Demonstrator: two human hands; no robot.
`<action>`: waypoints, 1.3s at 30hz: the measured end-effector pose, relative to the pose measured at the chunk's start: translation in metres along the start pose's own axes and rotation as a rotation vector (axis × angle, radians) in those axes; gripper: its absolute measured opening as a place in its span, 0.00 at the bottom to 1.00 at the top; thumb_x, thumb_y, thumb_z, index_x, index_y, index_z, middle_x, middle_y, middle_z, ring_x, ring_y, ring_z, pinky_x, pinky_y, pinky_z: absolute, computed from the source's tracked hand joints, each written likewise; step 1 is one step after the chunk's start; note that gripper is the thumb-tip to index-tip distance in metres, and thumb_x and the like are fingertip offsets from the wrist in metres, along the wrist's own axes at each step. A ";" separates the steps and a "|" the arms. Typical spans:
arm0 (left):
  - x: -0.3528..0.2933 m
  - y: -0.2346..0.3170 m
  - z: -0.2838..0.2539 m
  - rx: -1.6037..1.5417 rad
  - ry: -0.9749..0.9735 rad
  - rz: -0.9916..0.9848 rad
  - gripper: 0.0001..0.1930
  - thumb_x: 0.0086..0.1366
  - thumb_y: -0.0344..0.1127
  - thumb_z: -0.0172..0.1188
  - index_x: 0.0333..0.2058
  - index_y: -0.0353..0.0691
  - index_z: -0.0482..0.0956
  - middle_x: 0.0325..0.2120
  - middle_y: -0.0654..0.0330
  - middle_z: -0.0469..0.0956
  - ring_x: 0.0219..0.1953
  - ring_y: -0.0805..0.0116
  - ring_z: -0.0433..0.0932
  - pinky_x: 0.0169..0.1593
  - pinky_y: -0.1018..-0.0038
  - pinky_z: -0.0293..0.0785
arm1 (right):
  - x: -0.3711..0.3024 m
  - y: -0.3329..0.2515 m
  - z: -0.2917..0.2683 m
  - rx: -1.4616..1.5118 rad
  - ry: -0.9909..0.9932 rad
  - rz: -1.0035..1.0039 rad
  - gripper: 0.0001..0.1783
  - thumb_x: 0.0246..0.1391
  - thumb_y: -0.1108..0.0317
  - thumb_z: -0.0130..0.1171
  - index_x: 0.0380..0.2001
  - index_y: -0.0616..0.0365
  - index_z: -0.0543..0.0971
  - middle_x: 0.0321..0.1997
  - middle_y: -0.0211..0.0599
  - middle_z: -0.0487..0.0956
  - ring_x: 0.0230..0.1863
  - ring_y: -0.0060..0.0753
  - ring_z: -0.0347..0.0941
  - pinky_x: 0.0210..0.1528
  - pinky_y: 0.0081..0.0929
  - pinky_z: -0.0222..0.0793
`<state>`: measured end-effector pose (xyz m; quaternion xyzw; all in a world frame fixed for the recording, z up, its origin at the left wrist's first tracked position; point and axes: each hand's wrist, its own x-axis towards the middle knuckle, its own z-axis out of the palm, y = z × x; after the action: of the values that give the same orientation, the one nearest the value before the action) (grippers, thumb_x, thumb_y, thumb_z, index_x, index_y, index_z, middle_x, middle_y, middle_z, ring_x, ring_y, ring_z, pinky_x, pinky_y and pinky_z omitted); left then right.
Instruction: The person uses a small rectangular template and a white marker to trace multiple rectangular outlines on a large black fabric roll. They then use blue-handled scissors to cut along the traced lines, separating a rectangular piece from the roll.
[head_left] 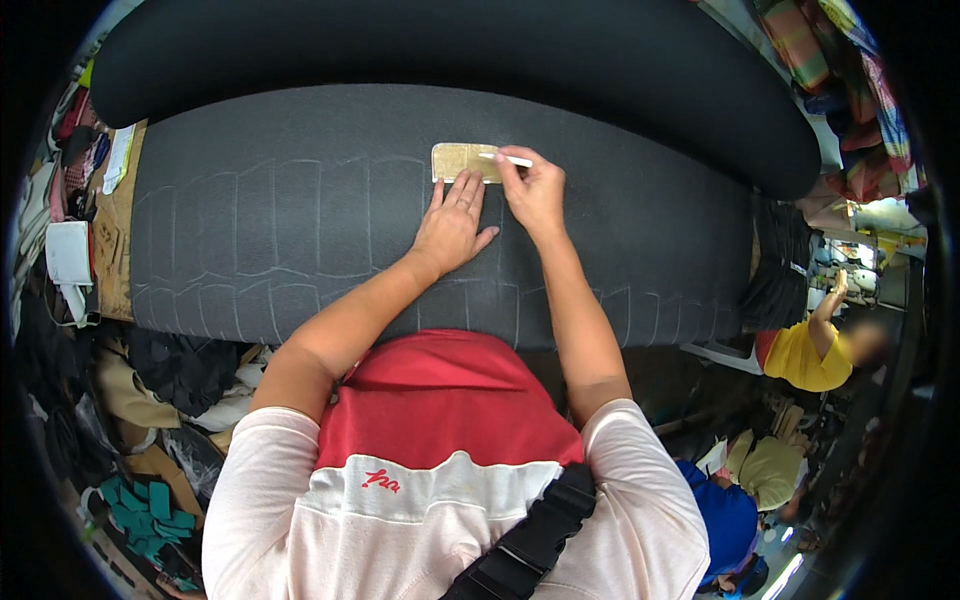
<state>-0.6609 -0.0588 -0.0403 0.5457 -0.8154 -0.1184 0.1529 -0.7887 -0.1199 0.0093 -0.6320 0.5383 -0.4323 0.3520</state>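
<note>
On the dark grey sheet material (640,200) lies a small tan template (452,158) with rounded corners and a pale edge. My left hand (455,222) rests flat, its fingertips at the template's near edge and its fingers stretched out. Pinched in my right hand (535,190) is a white marking pen or chalk stick (514,159), its tip over the right part of the template. Pale outlines of template-like shapes run in rows across the sheet, to the left and nearer my body. My right fingers cover the template's right end.
A thick black roll (450,50) spans the table's far side. Left of the sheet is a wooden table end (115,240) with a white pouch (68,252). Fabric scraps and teal pieces (148,515) lie lower left. People sit at the right, one in a yellow shirt (808,358).
</note>
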 end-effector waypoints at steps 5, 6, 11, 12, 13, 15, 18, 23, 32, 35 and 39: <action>-0.005 0.002 0.002 -0.091 -0.023 -0.044 0.34 0.57 0.49 0.57 0.54 0.26 0.64 0.55 0.44 0.63 0.61 0.51 0.56 0.63 0.51 0.49 | 0.019 -0.008 0.031 -0.057 -0.391 -0.089 0.08 0.47 0.69 0.61 0.30 0.62 0.81 0.36 0.41 0.80 0.35 0.33 0.77 0.37 0.27 0.72; -0.005 0.002 0.002 -0.092 -0.041 -0.040 0.34 0.56 0.49 0.57 0.53 0.26 0.64 0.55 0.44 0.64 0.61 0.50 0.57 0.63 0.51 0.48 | 0.021 -0.009 0.035 -0.057 -0.458 -0.081 0.08 0.46 0.68 0.61 0.29 0.62 0.81 0.37 0.42 0.80 0.36 0.35 0.77 0.38 0.28 0.72; -0.005 0.000 0.005 -0.099 0.075 0.007 0.33 0.56 0.48 0.58 0.52 0.25 0.65 0.52 0.42 0.66 0.60 0.49 0.58 0.62 0.49 0.46 | 0.035 -0.011 0.048 -0.282 -0.572 -0.125 0.09 0.46 0.68 0.61 0.26 0.64 0.80 0.29 0.46 0.79 0.30 0.39 0.77 0.33 0.30 0.71; -0.005 0.000 0.005 -0.099 0.090 0.004 0.33 0.56 0.48 0.58 0.52 0.24 0.65 0.52 0.42 0.66 0.60 0.50 0.57 0.62 0.49 0.47 | 0.040 -0.011 0.052 -0.277 -0.531 -0.140 0.09 0.46 0.68 0.61 0.26 0.64 0.80 0.28 0.47 0.79 0.28 0.39 0.77 0.32 0.30 0.71; -0.005 0.000 0.006 -0.099 0.069 -0.008 0.34 0.56 0.48 0.58 0.52 0.24 0.65 0.53 0.42 0.65 0.60 0.50 0.57 0.61 0.49 0.47 | 0.043 -0.011 0.055 -0.275 -0.481 -0.152 0.09 0.46 0.68 0.61 0.26 0.64 0.80 0.26 0.47 0.79 0.27 0.39 0.77 0.31 0.30 0.71; -0.005 0.000 0.006 -0.089 0.045 -0.017 0.34 0.56 0.47 0.58 0.52 0.24 0.65 0.53 0.43 0.65 0.61 0.50 0.56 0.61 0.49 0.48 | 0.048 -0.008 0.061 -0.272 -0.372 -0.133 0.08 0.46 0.68 0.61 0.26 0.64 0.80 0.21 0.48 0.78 0.23 0.40 0.77 0.28 0.31 0.71; -0.004 0.001 0.004 -0.054 0.047 -0.008 0.34 0.56 0.48 0.57 0.53 0.24 0.65 0.55 0.43 0.64 0.62 0.51 0.56 0.60 0.49 0.49 | 0.049 -0.001 0.061 -0.312 -0.211 -0.086 0.08 0.45 0.68 0.60 0.25 0.64 0.80 0.19 0.49 0.78 0.23 0.44 0.77 0.28 0.31 0.71; 0.000 0.002 0.000 0.029 0.005 0.003 0.34 0.57 0.50 0.55 0.53 0.24 0.65 0.56 0.44 0.63 0.62 0.52 0.56 0.60 0.48 0.50 | 0.036 0.020 0.026 -0.398 0.067 -0.067 0.10 0.45 0.68 0.58 0.24 0.66 0.80 0.21 0.53 0.77 0.24 0.49 0.77 0.30 0.35 0.72; 0.030 -0.007 -0.018 0.060 -0.020 -0.017 0.25 0.56 0.43 0.59 0.48 0.31 0.71 0.53 0.48 0.67 0.52 0.51 0.68 0.52 0.56 0.67 | -0.015 0.019 -0.007 -0.504 0.017 -0.032 0.11 0.47 0.68 0.57 0.25 0.67 0.79 0.22 0.52 0.78 0.22 0.44 0.76 0.29 0.34 0.71; 0.062 -0.023 -0.042 0.021 -0.163 -0.209 0.24 0.52 0.42 0.64 0.45 0.35 0.74 0.51 0.49 0.68 0.45 0.52 0.74 0.47 0.65 0.74 | -0.023 0.009 -0.028 -0.190 0.135 0.260 0.10 0.53 0.68 0.56 0.31 0.67 0.79 0.20 0.37 0.78 0.19 0.23 0.74 0.23 0.18 0.69; 0.072 -0.022 -0.060 -0.391 0.005 -0.379 0.19 0.54 0.42 0.64 0.38 0.33 0.76 0.30 0.52 0.78 0.31 0.58 0.80 0.36 0.69 0.77 | -0.052 -0.004 -0.039 0.255 0.228 0.417 0.13 0.53 0.71 0.57 0.40 0.68 0.74 0.31 0.37 0.78 0.28 0.23 0.75 0.29 0.18 0.72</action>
<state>-0.6447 -0.1351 0.0159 0.6489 -0.6600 -0.2988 0.2324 -0.8259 -0.0673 0.0190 -0.4051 0.6345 -0.4831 0.4471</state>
